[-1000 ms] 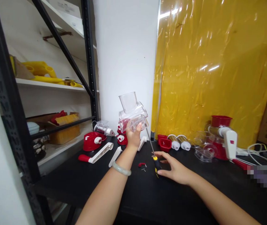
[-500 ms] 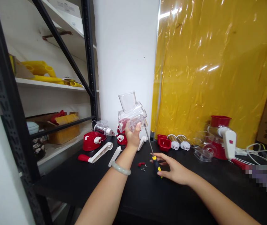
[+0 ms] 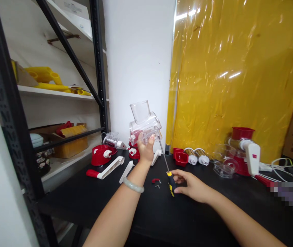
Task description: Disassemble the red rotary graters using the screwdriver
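Note:
My left hand [image 3: 146, 149] grips a clear plastic grater housing [image 3: 144, 120] and holds it up above the table, its wide feed tube pointing upward. A screwdriver [image 3: 171, 181] with a black and yellow handle is held by its handle in my right hand [image 3: 187, 183]. Its long shaft runs up to the lower right side of the housing; where the tip sits is hard to make out. On the black table [image 3: 146, 212] below lie a small red piece [image 3: 155, 180] and several tiny screws [image 3: 158, 186].
At left are a red base [image 3: 101, 155] and a white crank handle [image 3: 111, 167] with a red grip. Red trays [image 3: 181, 158] and drum graters [image 3: 202, 156] stand behind. An assembled grater [image 3: 242, 151] and cables [image 3: 282, 168] are at right. Metal shelving [image 3: 66, 92] borders the left.
The fingers of my right hand have shifted around the screwdriver handle, which has turned and tilted slightly. My left hand and the housing have stayed in place.

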The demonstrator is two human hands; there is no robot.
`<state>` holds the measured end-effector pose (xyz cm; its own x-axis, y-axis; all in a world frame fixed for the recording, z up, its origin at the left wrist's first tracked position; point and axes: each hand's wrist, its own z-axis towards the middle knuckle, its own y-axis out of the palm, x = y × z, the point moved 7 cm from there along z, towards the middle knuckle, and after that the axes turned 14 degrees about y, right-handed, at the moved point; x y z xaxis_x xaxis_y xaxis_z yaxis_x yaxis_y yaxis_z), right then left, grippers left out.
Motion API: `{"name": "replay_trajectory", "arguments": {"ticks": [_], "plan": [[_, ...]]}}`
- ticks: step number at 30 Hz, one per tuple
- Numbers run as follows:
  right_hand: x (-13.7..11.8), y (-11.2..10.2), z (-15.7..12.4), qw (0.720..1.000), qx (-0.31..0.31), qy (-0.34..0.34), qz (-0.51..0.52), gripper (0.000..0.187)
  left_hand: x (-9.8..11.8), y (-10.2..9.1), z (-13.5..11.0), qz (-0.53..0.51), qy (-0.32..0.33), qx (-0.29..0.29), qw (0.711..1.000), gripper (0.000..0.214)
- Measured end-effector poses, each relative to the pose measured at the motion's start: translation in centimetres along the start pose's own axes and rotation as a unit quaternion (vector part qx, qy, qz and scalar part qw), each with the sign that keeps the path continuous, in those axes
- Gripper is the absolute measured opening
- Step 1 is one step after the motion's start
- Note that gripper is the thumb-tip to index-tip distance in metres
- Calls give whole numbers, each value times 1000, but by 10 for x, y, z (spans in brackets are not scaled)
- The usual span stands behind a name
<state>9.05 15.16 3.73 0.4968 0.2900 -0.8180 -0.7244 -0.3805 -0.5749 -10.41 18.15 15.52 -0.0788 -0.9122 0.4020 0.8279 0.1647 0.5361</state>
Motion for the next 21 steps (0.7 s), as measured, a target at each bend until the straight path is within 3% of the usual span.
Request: {"name": "replay_trajectory", "arguments": {"ticks": [3, 5, 9, 15, 17, 21], "plan": [[-3, 0, 0, 999, 39, -17, -25, 71, -2, -2, 0, 3, -1, 4, 1000, 40], [-8, 0, -4, 999, 30, -37, -19, 75, -1, -1, 1, 2, 6, -3, 1000, 37], [-10, 5, -4, 999, -7, -39, 16, 60, 0, -1, 2, -2, 22, -12, 1000, 35], [-10, 1, 0, 997, 72, -32, -10, 73, -3, 1, 0, -14, 8, -13, 1000, 36], [-11, 1, -3, 998, 37, -40, -3, 75, -2, 1, 0, -11, 7, -13, 1000, 36], [-8, 3, -6, 999, -22, -29, 19, 61, -5, 3, 0, -30, 8, -21, 999, 36]]}}
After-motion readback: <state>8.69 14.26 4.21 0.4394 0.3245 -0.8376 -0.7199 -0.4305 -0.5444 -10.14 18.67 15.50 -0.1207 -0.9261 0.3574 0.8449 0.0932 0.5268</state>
